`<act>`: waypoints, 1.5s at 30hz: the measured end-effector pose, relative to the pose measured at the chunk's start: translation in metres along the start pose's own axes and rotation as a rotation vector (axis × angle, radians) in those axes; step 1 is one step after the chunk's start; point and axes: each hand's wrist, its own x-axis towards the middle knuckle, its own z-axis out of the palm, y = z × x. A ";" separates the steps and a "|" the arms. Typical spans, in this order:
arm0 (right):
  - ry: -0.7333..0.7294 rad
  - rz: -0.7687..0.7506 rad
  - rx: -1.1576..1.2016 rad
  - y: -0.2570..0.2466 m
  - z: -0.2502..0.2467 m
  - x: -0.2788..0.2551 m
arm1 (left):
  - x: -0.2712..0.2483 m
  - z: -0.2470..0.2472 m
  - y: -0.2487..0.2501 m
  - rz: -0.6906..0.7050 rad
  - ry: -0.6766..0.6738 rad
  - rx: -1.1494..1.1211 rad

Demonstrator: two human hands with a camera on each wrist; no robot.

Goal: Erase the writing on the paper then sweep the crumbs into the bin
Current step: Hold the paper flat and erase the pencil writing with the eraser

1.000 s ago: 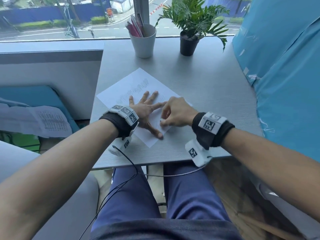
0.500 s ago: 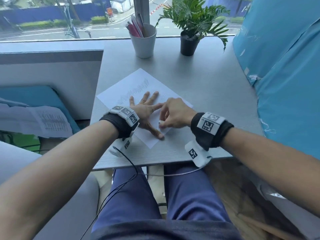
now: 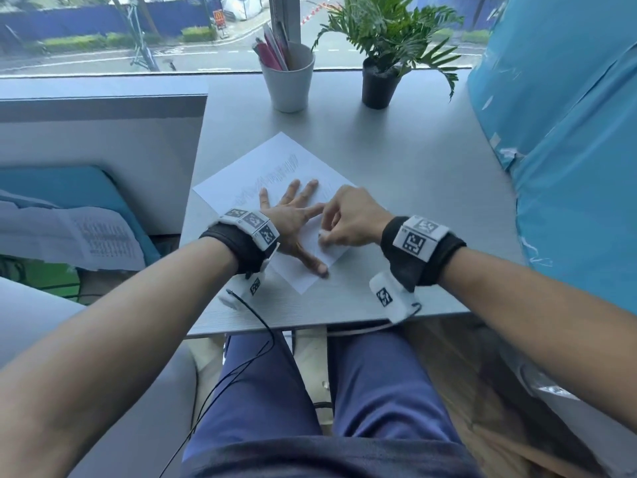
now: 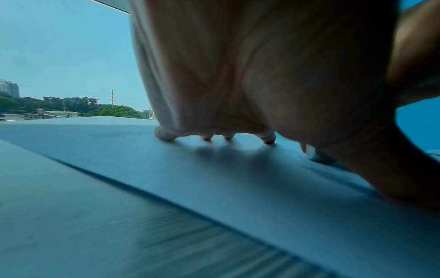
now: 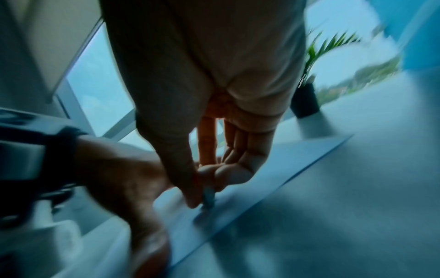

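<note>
A white sheet of paper (image 3: pixel 275 167) lies at an angle on the grey table (image 3: pixel 413 188), with rows of pencil writing (image 3: pixel 272 177) across its upper half. My left hand (image 3: pixel 293 215) lies flat on the sheet with fingers spread and presses it down; in the left wrist view its fingertips (image 4: pixel 166 134) touch the paper (image 4: pixel 238 178). My right hand (image 3: pixel 348 219) pinches a small white eraser (image 3: pixel 323 235) against the sheet's near right part. The right wrist view shows the blurred eraser (image 5: pixel 208 197) between thumb and fingers on the paper (image 5: pixel 273 165).
A white cup of pens (image 3: pixel 287 77) and a potted plant (image 3: pixel 382 74) stand at the table's far edge by the window. A blue plastic-covered surface (image 3: pixel 568 132) rises on the right. A blue seat with printed papers (image 3: pixel 96 236) sits to the left. No bin shows.
My right hand with the eraser has moved slightly away from me along the sheet, rubbing. The left hand has stayed flat in the same place.
</note>
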 end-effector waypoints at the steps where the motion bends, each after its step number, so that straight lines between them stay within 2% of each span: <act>1: -0.026 -0.005 -0.003 -0.001 -0.001 -0.001 | 0.000 0.000 -0.001 0.006 0.006 0.001; 2: -0.014 0.025 0.020 0.002 -0.006 0.003 | 0.000 0.000 -0.001 0.013 0.010 -0.008; 5: 0.138 0.095 0.067 0.011 -0.016 0.013 | -0.001 -0.001 0.000 0.016 0.024 -0.034; 8: -0.018 -0.009 0.012 -0.001 0.000 0.002 | 0.000 0.000 0.000 0.005 0.008 -0.018; 9: -0.029 -0.001 0.026 0.000 -0.001 0.002 | -0.001 0.000 0.000 0.004 0.008 -0.016; 12: 0.155 0.099 0.099 0.010 -0.015 0.013 | -0.002 -0.001 0.001 0.008 0.024 -0.026; 13: 0.166 0.093 0.098 0.009 -0.012 0.013 | -0.004 -0.001 0.002 0.005 0.023 -0.028; 16: 0.042 0.024 0.066 0.001 0.001 0.007 | -0.005 -0.003 0.003 -0.001 0.014 -0.034; 20: 0.182 0.108 0.148 0.008 -0.010 0.017 | -0.005 -0.003 0.005 -0.007 0.028 -0.048; 23: 0.036 0.002 0.055 -0.006 0.004 0.005 | -0.004 -0.003 0.005 -0.013 0.002 -0.043; 24: 0.004 0.010 0.070 -0.007 0.002 0.004 | -0.004 -0.003 0.005 -0.010 0.002 -0.043; 26: 0.070 0.085 0.149 -0.002 -0.009 0.011 | -0.003 -0.002 0.004 -0.005 0.011 -0.051; 28: 0.127 0.089 0.137 -0.002 -0.010 0.012 | -0.003 -0.003 0.004 -0.009 0.016 -0.054; 31: -0.024 -0.015 0.036 -0.014 0.006 -0.001 | -0.003 -0.003 0.004 -0.018 0.003 -0.043; 32: -0.029 0.004 0.057 -0.013 0.005 0.000 | -0.002 -0.002 0.004 -0.014 0.006 -0.042; 34: 0.088 0.109 0.176 -0.003 -0.006 0.009 | -0.001 -0.002 0.003 -0.003 0.016 -0.051; 36: 0.142 0.116 0.198 -0.002 -0.006 0.011 | -0.002 0.000 0.001 -0.008 0.016 -0.054; 39: -0.013 0.045 0.112 -0.008 0.002 0.003 | -0.002 -0.001 0.002 -0.011 0.010 -0.041; 40: -0.013 0.068 0.135 -0.005 -0.002 0.006 | -0.002 -0.001 0.003 -0.007 0.016 -0.039; 43: 0.114 0.153 0.219 0.002 -0.012 0.012 | -0.001 -0.001 0.004 -0.013 0.033 -0.033; 45: 0.001 0.077 0.160 -0.004 -0.001 0.005 | -0.003 -0.001 0.005 -0.022 0.021 -0.031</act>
